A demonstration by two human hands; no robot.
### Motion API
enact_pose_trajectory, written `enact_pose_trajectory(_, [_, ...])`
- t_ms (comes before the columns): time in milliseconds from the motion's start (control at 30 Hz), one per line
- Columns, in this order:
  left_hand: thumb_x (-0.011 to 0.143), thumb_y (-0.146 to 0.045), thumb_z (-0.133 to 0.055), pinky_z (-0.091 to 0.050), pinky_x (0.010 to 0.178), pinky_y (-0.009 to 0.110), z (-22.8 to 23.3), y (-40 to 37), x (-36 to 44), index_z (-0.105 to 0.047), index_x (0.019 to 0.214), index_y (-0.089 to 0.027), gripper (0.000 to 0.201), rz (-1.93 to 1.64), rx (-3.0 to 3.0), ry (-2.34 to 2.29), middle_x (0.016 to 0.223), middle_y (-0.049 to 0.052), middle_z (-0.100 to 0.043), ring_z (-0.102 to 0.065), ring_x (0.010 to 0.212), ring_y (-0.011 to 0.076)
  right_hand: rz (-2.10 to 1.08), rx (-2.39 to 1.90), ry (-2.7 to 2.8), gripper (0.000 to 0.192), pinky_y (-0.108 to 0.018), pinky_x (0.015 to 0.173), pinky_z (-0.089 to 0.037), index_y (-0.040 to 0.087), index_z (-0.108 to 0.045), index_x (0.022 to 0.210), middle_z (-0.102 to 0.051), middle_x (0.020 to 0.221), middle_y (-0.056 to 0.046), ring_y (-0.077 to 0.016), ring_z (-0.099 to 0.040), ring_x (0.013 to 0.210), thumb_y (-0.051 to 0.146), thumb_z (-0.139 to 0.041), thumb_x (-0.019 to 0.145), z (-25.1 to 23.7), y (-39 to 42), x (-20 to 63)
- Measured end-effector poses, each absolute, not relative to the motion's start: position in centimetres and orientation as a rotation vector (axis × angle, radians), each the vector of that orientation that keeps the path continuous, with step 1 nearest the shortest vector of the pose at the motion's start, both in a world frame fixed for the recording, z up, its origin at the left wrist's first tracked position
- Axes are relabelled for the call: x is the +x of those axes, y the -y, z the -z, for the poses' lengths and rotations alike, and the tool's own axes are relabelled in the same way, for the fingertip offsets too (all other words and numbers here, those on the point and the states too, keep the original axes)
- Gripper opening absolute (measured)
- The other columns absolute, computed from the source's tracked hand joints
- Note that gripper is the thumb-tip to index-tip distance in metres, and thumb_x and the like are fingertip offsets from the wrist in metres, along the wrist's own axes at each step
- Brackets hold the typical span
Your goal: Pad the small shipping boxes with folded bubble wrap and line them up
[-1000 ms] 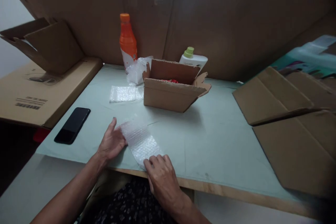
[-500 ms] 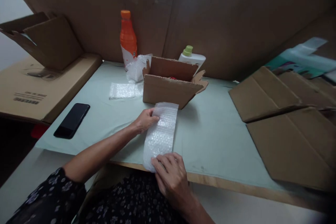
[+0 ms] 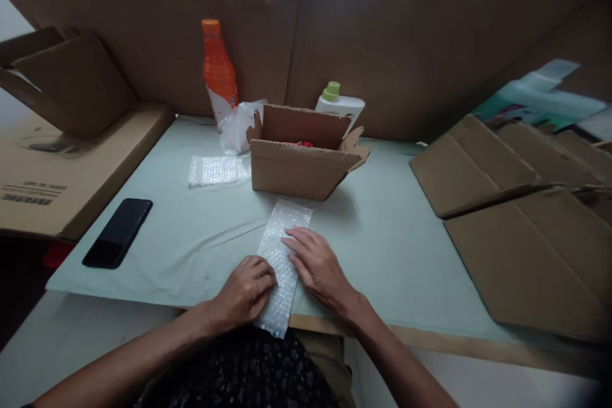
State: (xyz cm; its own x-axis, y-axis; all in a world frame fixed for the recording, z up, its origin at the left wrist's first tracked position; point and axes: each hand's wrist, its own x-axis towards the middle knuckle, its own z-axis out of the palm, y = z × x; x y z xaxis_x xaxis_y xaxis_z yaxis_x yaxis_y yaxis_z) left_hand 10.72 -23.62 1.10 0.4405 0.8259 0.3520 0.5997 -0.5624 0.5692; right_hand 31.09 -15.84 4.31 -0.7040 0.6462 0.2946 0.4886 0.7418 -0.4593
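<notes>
Both hands, left (image 3: 246, 290) curled and right (image 3: 315, 266) spread flat, press on the bubble wrap (image 3: 283, 248) near the box (image 3: 303, 159); I'd smooth outward so it lies flat.

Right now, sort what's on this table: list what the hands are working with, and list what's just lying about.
In hand:
left hand and right hand, both flat on the bubble wrap strip
open cardboard box just beyond it

Lying about:
phone
orange bottle
white bottle
second bubble wrap piece
flattened cardboard

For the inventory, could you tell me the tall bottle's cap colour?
Orange, matching the bottle; the head view shows it.
</notes>
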Motion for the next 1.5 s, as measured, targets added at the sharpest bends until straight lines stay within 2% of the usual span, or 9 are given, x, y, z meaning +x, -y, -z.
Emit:
enact_pose_trajectory(133, [0.088, -0.006, -0.052, -0.047, 0.086, 0.041, -0.5, 24.3, 11.3, -0.066, 0.099, -0.015, 0.020, -0.868, 2.289, -1.237, 0.099, 0.010, -0.067, -0.056, 0.097, 0.0242, -0.332, -0.620, 2.905, 0.042, -0.047, 0.111, -0.041, 0.023, -0.060, 0.137, -0.055, 0.149, -0.009, -0.0269, -0.046, 0.140, 0.034, -0.060, 0.097, -2.4, 10.3, 29.9])
enact_pose_trajectory(267, [0.086, -0.006, -0.054, -0.049, 0.089, 0.042, -1.5, 24.1, 10.3, -0.067, 0.104, -0.016, 0.024, -0.874, 2.155, -1.170, 0.103, 0.010, -0.067, -0.058, 0.101, 0.0236, -0.113, -1.069, 2.757, 0.039, -0.052, 0.110, -0.040, 0.012, -0.063, 0.133, -0.059, 0.143, -0.018, -0.0324, -0.048, 0.138, 0.025, -0.055, 0.097, -3.5, 8.2, 33.1])
enact_pose_trajectory(567, [0.090, -0.014, -0.054, -0.044, 0.106, 0.052, -2.3, 22.4, 6.2, -0.064, 0.121, -0.022, 0.033, -0.770, 2.047, -0.976, 0.122, 0.009, -0.067, -0.054, 0.125, 0.0275, -0.286, -0.768, 2.779, 0.055, -0.052, 0.109, -0.040, 0.019, -0.054, 0.139, -0.048, 0.154, -0.016, -0.0313, -0.042, 0.142, 0.016, -0.062, 0.085, -1.8, 25.0, 34.9])
enact_pose_trajectory(800, [0.096, -0.061, -0.045, -0.037, 0.114, 0.054, -4.9, 23.1, 4.1, -0.044, 0.149, -0.027, 0.063, -0.609, 1.689, -0.863, 0.147, 0.012, -0.053, -0.046, 0.137, 0.0329, -0.633, -0.967, 2.184, 0.023, -0.036, 0.083, -0.054, 0.021, -0.069, 0.109, -0.078, 0.102, -0.005, -0.0198, -0.071, 0.094, 0.013, -0.051, 0.096, -2.1, 23.1, 32.1])
enact_pose_trajectory(900, [0.084, -0.062, -0.065, -0.039, 0.113, 0.053, -4.4, 24.2, 5.5, -0.038, 0.153, -0.026, 0.082, -0.672, 1.666, -1.045, 0.152, 0.014, -0.049, -0.047, 0.136, 0.0345, -0.910, -1.245, 1.957, 0.019, -0.031, 0.074, -0.056, 0.021, -0.071, 0.100, -0.079, 0.094, -0.004, -0.0190, -0.072, 0.082, 0.027, -0.054, 0.098, -2.7, 21.5, 31.6])
enact_pose_trajectory(1000, [0.089, -0.039, -0.063, -0.049, 0.101, 0.043, -2.9, 24.3, 8.4, -0.048, 0.145, -0.023, 0.060, -0.747, 1.661, -1.370, 0.136, 0.012, -0.062, -0.061, 0.118, 0.0272, -0.932, -1.346, 1.973, 0.020, -0.032, 0.074, -0.056, 0.022, -0.071, 0.103, -0.078, 0.094, -0.005, -0.0210, -0.073, 0.081, 0.031, -0.055, 0.097, -2.3, 20.8, 31.5])
enact_pose_trajectory(1167, [0.088, -0.025, -0.057, -0.053, 0.075, 0.034, -0.7, 23.0, 10.8, -0.052, 0.141, -0.019, 0.053, -0.676, 1.819, -1.594, 0.084, 0.003, -0.070, -0.063, 0.076, 0.0202, -0.294, -1.285, 2.150, 0.039, -0.046, 0.089, -0.051, 0.019, -0.055, 0.134, -0.070, 0.119, -0.014, -0.0283, -0.066, 0.104, 0.026, -0.058, 0.095, -2.6, 22.4, 32.5])
enact_pose_trajectory(1400, [0.090, -0.034, -0.065, -0.049, 0.094, 0.047, -2.0, 23.9, 10.3, -0.053, 0.136, -0.014, 0.051, -0.920, 2.206, -1.566, 0.125, 0.018, -0.061, -0.058, 0.113, 0.0315, -0.319, -1.058, 2.547, 0.026, -0.046, 0.092, -0.045, 0.018, -0.065, 0.118, -0.073, 0.113, -0.011, -0.0282, -0.062, 0.104, 0.015, -0.057, 0.093, -3.7, 22.2, 32.1])
enact_pose_trajectory(1500, [0.094, -0.029, -0.062, -0.044, 0.099, 0.047, -2.5, 25.0, 10.2, -0.056, 0.131, -0.017, 0.040, -0.967, 2.336, -1.327, 0.124, 0.014, -0.065, -0.057, 0.116, 0.0288, -0.485, -1.064, 2.454, 0.023, -0.042, 0.086, -0.048, 0.019, -0.068, 0.113, -0.076, 0.104, -0.007, -0.0240, -0.065, 0.093, 0.015, -0.052, 0.098, -3.7, 21.5, 31.9])
